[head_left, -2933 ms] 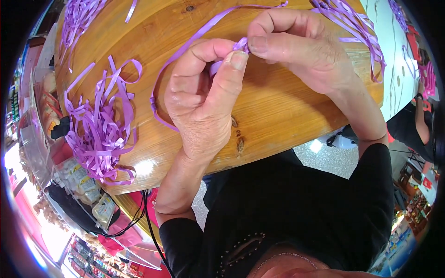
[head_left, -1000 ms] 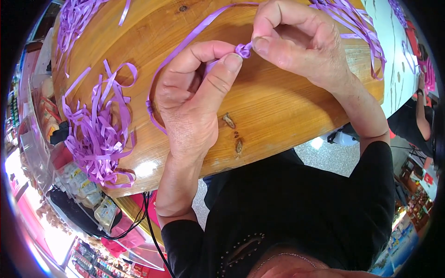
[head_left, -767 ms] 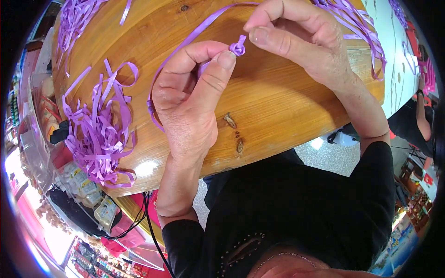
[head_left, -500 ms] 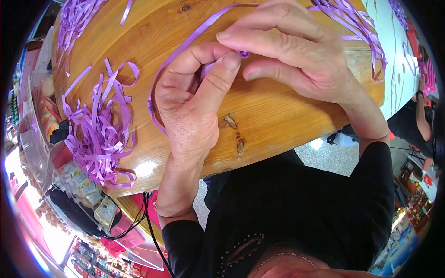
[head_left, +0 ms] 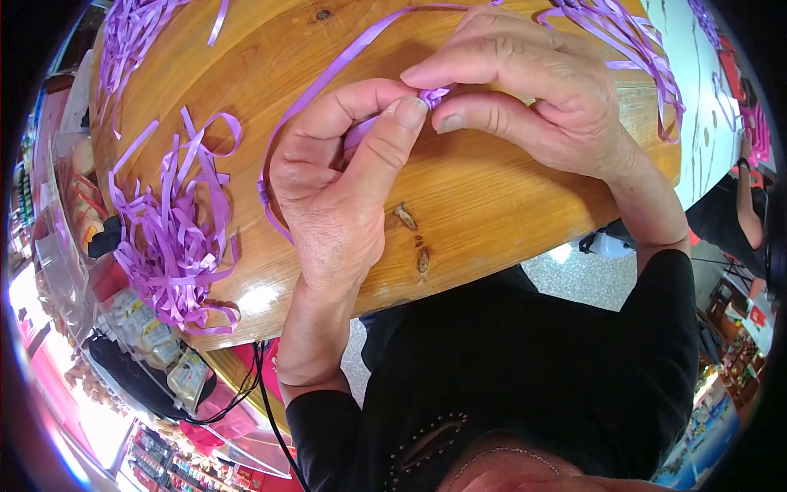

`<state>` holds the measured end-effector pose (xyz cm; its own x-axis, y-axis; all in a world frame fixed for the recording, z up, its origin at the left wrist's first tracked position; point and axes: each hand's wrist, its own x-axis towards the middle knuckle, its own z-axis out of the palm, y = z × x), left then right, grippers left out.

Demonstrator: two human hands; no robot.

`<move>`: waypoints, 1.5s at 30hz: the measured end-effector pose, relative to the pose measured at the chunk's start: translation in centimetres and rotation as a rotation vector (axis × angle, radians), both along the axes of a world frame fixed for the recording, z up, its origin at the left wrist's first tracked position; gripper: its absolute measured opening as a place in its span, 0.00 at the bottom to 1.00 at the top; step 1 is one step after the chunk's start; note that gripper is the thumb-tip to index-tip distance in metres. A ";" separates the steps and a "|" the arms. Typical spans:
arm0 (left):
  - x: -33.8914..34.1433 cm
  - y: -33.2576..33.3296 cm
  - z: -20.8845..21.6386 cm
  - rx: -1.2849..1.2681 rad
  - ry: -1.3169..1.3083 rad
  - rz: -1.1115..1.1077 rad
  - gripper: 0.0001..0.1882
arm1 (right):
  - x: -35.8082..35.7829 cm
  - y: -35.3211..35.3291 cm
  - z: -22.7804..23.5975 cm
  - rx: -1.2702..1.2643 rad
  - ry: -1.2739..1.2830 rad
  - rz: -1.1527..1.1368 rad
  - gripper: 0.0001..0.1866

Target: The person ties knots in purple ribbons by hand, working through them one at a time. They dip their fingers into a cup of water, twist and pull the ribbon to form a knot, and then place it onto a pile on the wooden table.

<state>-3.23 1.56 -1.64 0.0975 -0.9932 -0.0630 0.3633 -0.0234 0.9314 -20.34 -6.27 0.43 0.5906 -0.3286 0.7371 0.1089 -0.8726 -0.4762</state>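
Note:
My left hand point(head_left: 332, 184) is closed, pinching a narrow purple ribbon point(head_left: 348, 59) between thumb and index finger. A small bunched knot or fold of the ribbon point(head_left: 434, 97) sticks out past the left thumb tip. From it the right hand point(head_left: 545, 102) is only slightly apart: its index fingertip lies above the fold, by the left index finger, and its thumb below, with a gap between them. A long loop of ribbon curves around the outer side of my left hand, over the wooden table point(head_left: 492, 201). Part of the ribbon inside the left palm is hidden.
Loose purple ribbons are heaped on the table at left point(head_left: 176, 238), with more bundles at far left point(head_left: 135, 37) and far right point(head_left: 627, 41). Clear plastic packets point(head_left: 143, 324) lie beside the table's left edge. Another person's arm point(head_left: 746, 205) shows at the right.
The right hand has shifted slightly right, and its thumb has moved nearer the fold. More of the bunched ribbon shows at the left thumb tip. My left hand keeps its pinch.

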 end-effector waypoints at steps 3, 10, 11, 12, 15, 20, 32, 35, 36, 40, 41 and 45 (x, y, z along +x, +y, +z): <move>0.0 -0.1 0.0 0.016 0.029 0.031 0.07 | -0.2 1.2 1.9 0.412 0.203 -0.127 0.12; 0.3 0.1 0.1 0.002 0.052 -0.056 0.06 | -0.5 1.2 2.1 0.403 0.224 -0.141 0.09; 0.3 0.2 0.2 0.008 0.049 -0.046 0.06 | -0.5 1.3 2.1 0.403 0.223 -0.139 0.09; 0.1 0.2 0.2 0.008 0.047 -0.044 0.06 | -0.5 1.3 2.1 0.420 0.215 -0.147 0.09; -0.1 -0.1 0.0 0.032 -0.027 0.048 0.06 | 0.3 1.2 3.8 0.656 0.365 -0.247 0.10; -0.1 -0.2 -0.1 0.030 -0.005 0.053 0.06 | 0.5 -3.0 -1.7 -0.531 -0.194 0.133 0.16; 0.1 0.3 -0.1 -0.032 -0.173 0.054 0.04 | -0.7 1.5 2.8 -0.066 0.337 -0.292 0.13; 0.2 0.1 0.1 -0.075 -0.252 0.098 0.04 | -0.7 -0.5 1.6 -0.155 0.354 -0.354 0.10; 0.0 0.0 0.3 -0.080 -0.252 0.091 0.04 | -0.6 -3.2 -0.5 -0.585 0.052 -0.298 0.09; 0.4 0.0 0.1 -0.093 -0.243 0.123 0.04 | -0.8 0.7 2.5 0.060 0.352 -0.304 0.09; 0.4 0.0 0.2 -0.076 -0.224 0.127 0.04 | -0.8 0.8 2.6 0.059 0.352 -0.305 0.09; 0.7 0.0 0.2 -0.063 -0.225 0.085 0.04 | -0.6 0.5 2.7 0.208 0.290 -0.240 0.11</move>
<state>-2.56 1.51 -1.41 0.1859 -0.9821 0.0315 0.1445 0.0591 0.9877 -20.90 -5.75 3.09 0.6521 -0.6064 0.4550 -0.2501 -0.7386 -0.6260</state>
